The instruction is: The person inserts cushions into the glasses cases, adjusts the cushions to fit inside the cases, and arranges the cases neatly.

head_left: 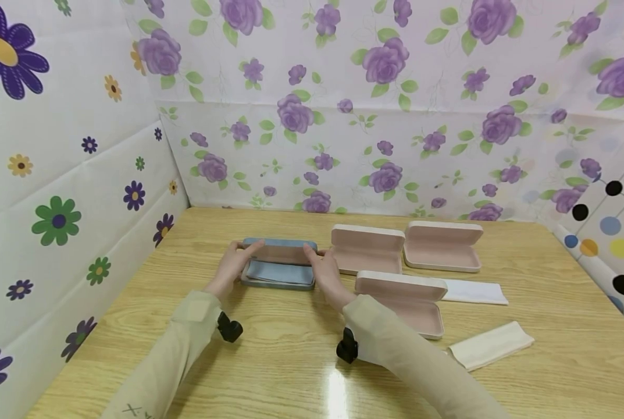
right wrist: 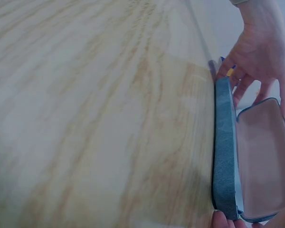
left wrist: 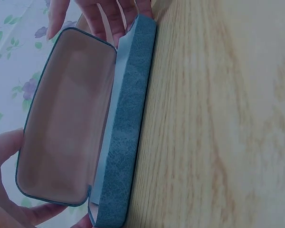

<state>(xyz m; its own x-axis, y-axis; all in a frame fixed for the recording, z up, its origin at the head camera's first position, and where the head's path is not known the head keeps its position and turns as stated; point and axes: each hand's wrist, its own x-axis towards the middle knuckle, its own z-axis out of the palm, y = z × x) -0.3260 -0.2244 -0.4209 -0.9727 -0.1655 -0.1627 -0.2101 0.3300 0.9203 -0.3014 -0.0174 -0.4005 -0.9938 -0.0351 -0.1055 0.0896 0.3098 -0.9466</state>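
Note:
A blue glasses case (head_left: 277, 284) lies on the table with its lid raised, showing the pinkish lining (left wrist: 66, 118). Inside its base is a folded light blue cloth (head_left: 281, 272). At the left end my left hand (head_left: 231, 267) holds the case, thumb at the lid's edge and other fingers behind and beside the lid. My right hand (head_left: 325, 272) holds the opposite end, its thumb on the lid's upper corner and fingers around the side. In the right wrist view, the left hand (right wrist: 263, 52) has fingertips against the end of the base.
Right of the blue case stand three opened pale cases with pink linings: one close by (head_left: 366, 247), one at the back right (head_left: 442, 247) and one nearer (head_left: 424, 317), partly behind the right sleeve. A white folded cloth (head_left: 474, 292) and a cream cloth (head_left: 492, 345) lie there. Floral sheeting (head_left: 343, 157) rises behind the table.

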